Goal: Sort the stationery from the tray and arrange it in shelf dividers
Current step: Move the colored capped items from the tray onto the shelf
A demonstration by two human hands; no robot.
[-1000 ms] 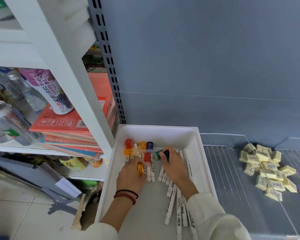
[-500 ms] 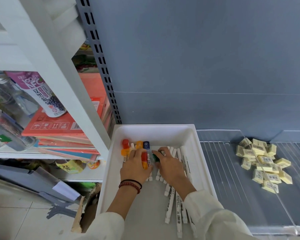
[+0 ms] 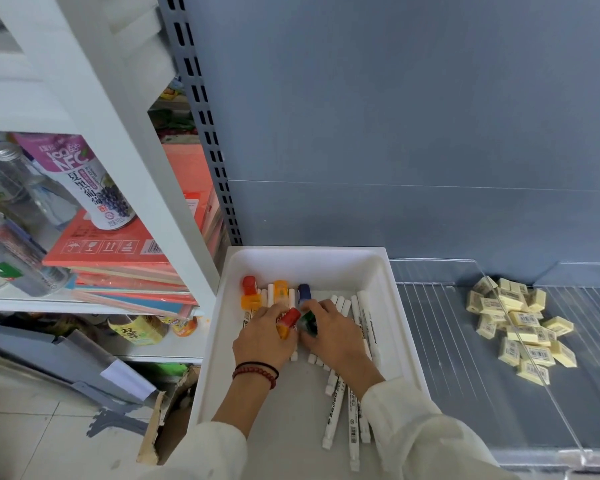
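Note:
A white tray (image 3: 400, 306) stands on the shelf and holds several white markers (image 3: 368, 317) with coloured caps. My left hand (image 3: 262, 339) lies over the left group and grips markers with red and orange caps (image 3: 288, 322). My right hand (image 3: 333, 336) lies over the right group, its fingers curled round a green-capped marker (image 3: 309, 322). The two hands touch in the middle of the tray. More markers (image 3: 336, 410) stick out toward me beneath my right wrist.
Yellow erasers (image 3: 520, 327) lie heaped on the wire shelf (image 3: 440, 341) to the right, crossed by a clear divider (image 3: 534, 355). A grey back panel (image 3: 395, 133) rises behind. At left, a white rack (image 3: 146, 188) holds books, bottles and cans.
Both hands have drawn together toward the tray's middle, gathering the markers. The red-capped and green-capped markers now sit between the hands.

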